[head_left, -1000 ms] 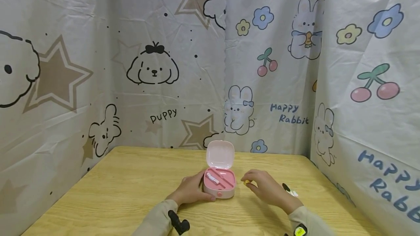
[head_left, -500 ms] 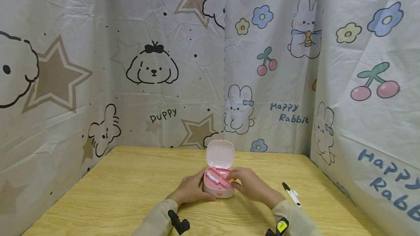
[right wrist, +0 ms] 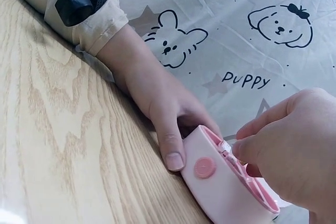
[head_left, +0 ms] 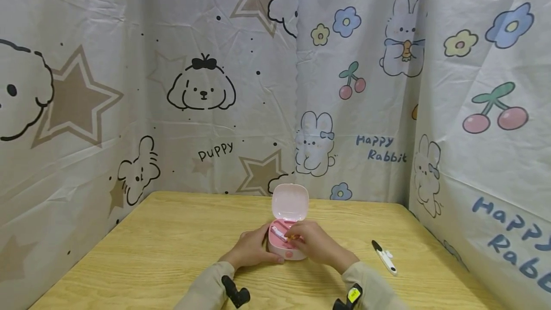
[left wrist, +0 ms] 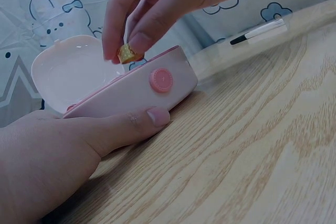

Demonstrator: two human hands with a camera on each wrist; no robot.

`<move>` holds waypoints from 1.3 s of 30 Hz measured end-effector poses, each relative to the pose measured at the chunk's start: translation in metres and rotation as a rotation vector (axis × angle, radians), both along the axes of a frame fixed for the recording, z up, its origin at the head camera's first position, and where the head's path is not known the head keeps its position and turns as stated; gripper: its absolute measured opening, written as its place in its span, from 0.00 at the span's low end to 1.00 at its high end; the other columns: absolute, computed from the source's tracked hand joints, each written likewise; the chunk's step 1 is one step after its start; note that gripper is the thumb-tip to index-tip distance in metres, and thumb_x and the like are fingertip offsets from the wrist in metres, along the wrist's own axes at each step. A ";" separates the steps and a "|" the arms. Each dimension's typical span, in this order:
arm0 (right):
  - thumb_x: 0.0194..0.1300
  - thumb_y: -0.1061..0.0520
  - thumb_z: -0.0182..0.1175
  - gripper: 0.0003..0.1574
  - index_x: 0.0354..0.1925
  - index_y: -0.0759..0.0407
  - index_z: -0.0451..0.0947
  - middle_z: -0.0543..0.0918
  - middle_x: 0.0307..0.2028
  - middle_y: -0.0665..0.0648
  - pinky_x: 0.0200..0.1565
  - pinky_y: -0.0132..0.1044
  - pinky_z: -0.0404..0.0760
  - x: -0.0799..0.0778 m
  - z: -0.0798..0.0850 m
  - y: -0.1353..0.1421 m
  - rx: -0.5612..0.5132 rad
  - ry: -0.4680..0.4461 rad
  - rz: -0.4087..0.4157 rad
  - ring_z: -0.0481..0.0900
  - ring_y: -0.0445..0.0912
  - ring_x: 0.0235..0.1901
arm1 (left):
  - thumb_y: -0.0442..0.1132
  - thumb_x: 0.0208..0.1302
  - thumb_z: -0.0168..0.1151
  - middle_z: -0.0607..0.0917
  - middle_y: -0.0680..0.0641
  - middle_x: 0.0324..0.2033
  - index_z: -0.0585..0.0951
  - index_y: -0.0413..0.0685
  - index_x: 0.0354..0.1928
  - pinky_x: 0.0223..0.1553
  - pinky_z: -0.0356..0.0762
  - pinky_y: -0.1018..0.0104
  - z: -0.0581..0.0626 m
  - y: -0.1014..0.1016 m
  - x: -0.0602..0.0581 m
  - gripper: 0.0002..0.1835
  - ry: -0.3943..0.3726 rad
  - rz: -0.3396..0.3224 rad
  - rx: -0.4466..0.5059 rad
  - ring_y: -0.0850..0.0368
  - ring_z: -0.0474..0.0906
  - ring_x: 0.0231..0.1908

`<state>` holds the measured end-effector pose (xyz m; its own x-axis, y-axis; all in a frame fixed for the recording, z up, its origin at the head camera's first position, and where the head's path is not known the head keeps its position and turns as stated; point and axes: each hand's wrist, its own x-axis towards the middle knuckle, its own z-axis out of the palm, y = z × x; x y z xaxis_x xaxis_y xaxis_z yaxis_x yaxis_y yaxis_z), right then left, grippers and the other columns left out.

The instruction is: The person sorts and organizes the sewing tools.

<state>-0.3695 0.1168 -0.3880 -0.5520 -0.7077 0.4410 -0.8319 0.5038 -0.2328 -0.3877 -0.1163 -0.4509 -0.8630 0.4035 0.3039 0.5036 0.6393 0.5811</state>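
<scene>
A small pink box (head_left: 277, 251) stands on the table with its pale lid (head_left: 290, 202) raised at the back. My left hand (head_left: 249, 249) grips the box's left side, the thumb along the front wall below a round pink button (left wrist: 161, 80). Over the box's open top, my right hand (head_left: 320, 244) pinches a small yellow-orange piece (left wrist: 127, 54) between thumb and fingers. A slim white-and-lilac item (head_left: 277, 232) lies inside the box, left of the right fingertips. The right hand covers much of the box's right side in the head view.
To the right on the wooden table (head_left: 193, 233) lies a slim white tool (head_left: 385, 258) with a black end and a small white side piece. Printed curtains (head_left: 215, 123) enclose the table at the back and sides.
My right hand has moved left from beside the box to over its open top, still pinching the yellow-orange piece. This uncovers the slim white tool. My left hand keeps its hold.
</scene>
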 end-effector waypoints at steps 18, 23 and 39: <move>0.66 0.67 0.70 0.09 0.44 0.59 0.88 0.88 0.41 0.49 0.49 0.35 0.83 0.000 -0.004 -0.005 0.023 -0.051 -0.015 0.81 0.40 0.43 | 0.72 0.48 0.76 0.74 0.45 0.70 0.62 0.48 0.79 0.65 0.59 0.33 -0.004 -0.001 -0.001 0.62 0.039 -0.010 0.006 0.44 0.72 0.67; 0.66 0.67 0.70 0.09 0.44 0.59 0.88 0.89 0.41 0.49 0.50 0.37 0.83 -0.001 -0.005 -0.005 0.029 -0.046 -0.016 0.81 0.39 0.42 | 0.73 0.46 0.75 0.75 0.48 0.70 0.63 0.52 0.80 0.65 0.59 0.33 -0.008 -0.002 -0.003 0.62 0.044 -0.005 0.014 0.47 0.72 0.67; 0.66 0.68 0.68 0.08 0.42 0.60 0.90 0.88 0.40 0.50 0.49 0.40 0.83 -0.004 -0.009 -0.004 0.001 -0.006 -0.011 0.81 0.42 0.43 | 0.69 0.48 0.78 0.75 0.44 0.70 0.63 0.47 0.79 0.65 0.58 0.34 0.001 0.000 0.004 0.61 0.019 -0.013 0.010 0.45 0.72 0.67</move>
